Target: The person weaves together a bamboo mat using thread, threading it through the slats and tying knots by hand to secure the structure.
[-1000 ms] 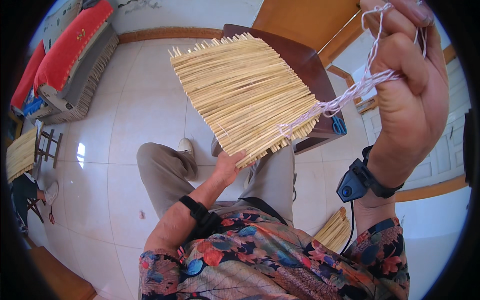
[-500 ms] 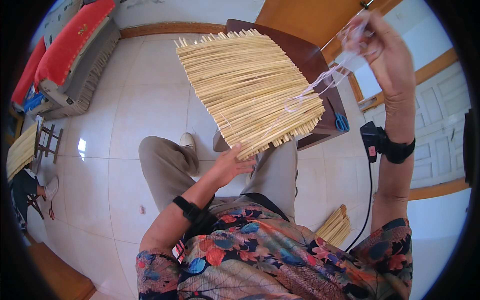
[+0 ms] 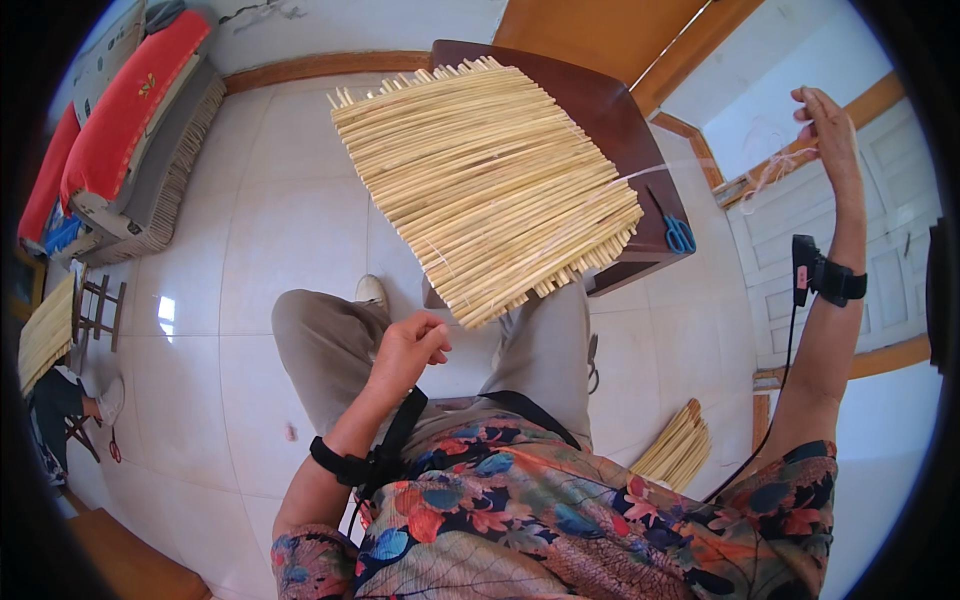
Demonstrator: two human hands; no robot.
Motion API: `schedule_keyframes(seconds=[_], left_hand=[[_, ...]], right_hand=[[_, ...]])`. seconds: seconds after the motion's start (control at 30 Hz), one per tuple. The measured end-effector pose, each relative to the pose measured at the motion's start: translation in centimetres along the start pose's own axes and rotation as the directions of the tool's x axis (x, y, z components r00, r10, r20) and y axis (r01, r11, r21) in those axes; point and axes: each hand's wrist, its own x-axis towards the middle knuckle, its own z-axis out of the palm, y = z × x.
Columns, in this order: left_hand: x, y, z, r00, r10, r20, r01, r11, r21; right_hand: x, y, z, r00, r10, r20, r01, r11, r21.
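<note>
Short-sleeved floral shirt [image 3: 560, 520], dark ground, red, orange, blue blooms, leaf print. Khaki trousers [image 3: 330, 345]. Pale shoe [image 3: 372, 290] on foot. Black strap [image 3: 340, 465] round left wrist, black cable trailing. Black band with small device [image 3: 815, 280] on right wrist, thin black cable hanging down.

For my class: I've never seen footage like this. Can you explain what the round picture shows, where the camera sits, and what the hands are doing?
The camera is worn on a seated person's head, looking down; its wide lens bends the edges. The left hand is loosely curled just below a fan-shaped mat of pale reeds. The right hand is raised high, pulling a thin pale string that runs from the mat. Blue-handled scissors lie on the dark brown table. A reed bundle rests on the tiled floor.
</note>
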Motion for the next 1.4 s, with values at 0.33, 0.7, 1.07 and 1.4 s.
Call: schedule_keyframes(seconds=[0.33,0.7,1.07,1.4], left_hand=[[0.6,-0.3,2.0,0.97,-0.116,0.213,0.208,0.85,-0.484],[3.6,-1.4,5.2,0.997,-0.028,0.073,0.073,0.655,-0.752],[3.1,-0.2,4.9,0.981,0.171,-0.097,-0.195,0.774,-0.602],[-1.9,9.4,2.5,0.913,0.312,-0.263,-0.379,0.887,-0.262]], right_hand=[[-1.7,-5.9,5.6,0.852,-0.524,-0.028,0.501,0.797,0.336],[-8.2,-8.6,8.9,0.824,-0.316,0.471,-0.31,0.445,0.84],[-19.5,0.1,18.1,0.635,-0.356,0.686,-0.58,0.368,0.727],[-22.9,-5.8,21.2,0.87,-0.486,0.085,0.111,0.362,0.926]])
